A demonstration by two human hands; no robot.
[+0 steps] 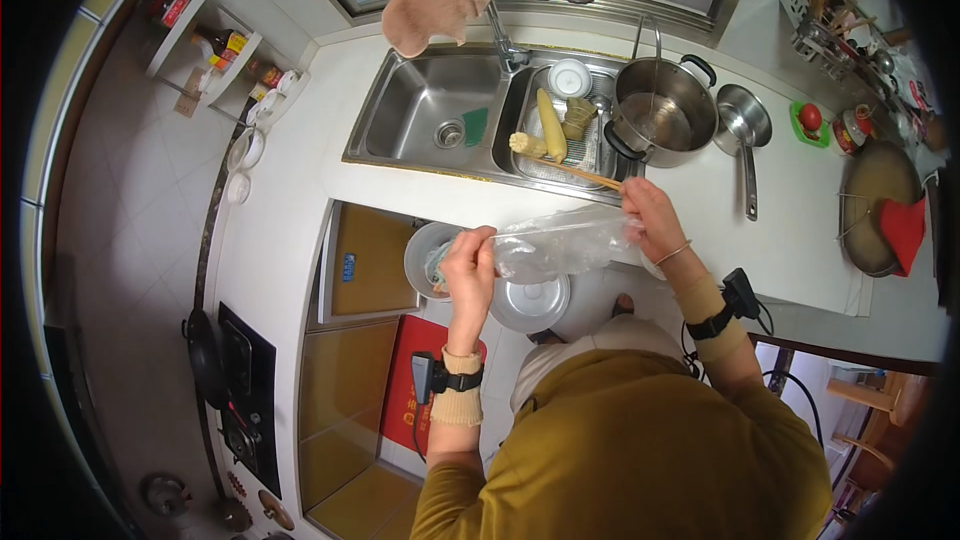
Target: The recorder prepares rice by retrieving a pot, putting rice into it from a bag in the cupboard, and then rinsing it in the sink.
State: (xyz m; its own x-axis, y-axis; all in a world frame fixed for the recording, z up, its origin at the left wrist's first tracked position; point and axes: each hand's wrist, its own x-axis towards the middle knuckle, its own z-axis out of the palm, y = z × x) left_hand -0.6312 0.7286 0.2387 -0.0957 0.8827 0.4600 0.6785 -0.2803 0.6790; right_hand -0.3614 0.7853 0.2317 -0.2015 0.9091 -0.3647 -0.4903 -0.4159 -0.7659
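Between my two hands a clear plastic bag [559,244] is stretched sideways in front of the counter edge. My left hand [469,262] pinches its left end. My right hand [654,217] grips a pair of wooden chopsticks [581,172] and also the bag's right end. The chopsticks point left toward a piece of corn cob [528,145] on the metal draining tray [531,112] in the right sink basin. Beside it on the tray lie a long yellow corn cob [553,127], a leaf-wrapped bundle [579,118] and a white bowl [570,79].
A large steel pot [664,116] stands right of the tray, with a small saucepan [742,116] beside it. The left sink basin [420,105] holds a green scouring pad [475,126]. Below the bag are a waste bin [420,259] and a round lidded container [532,304].
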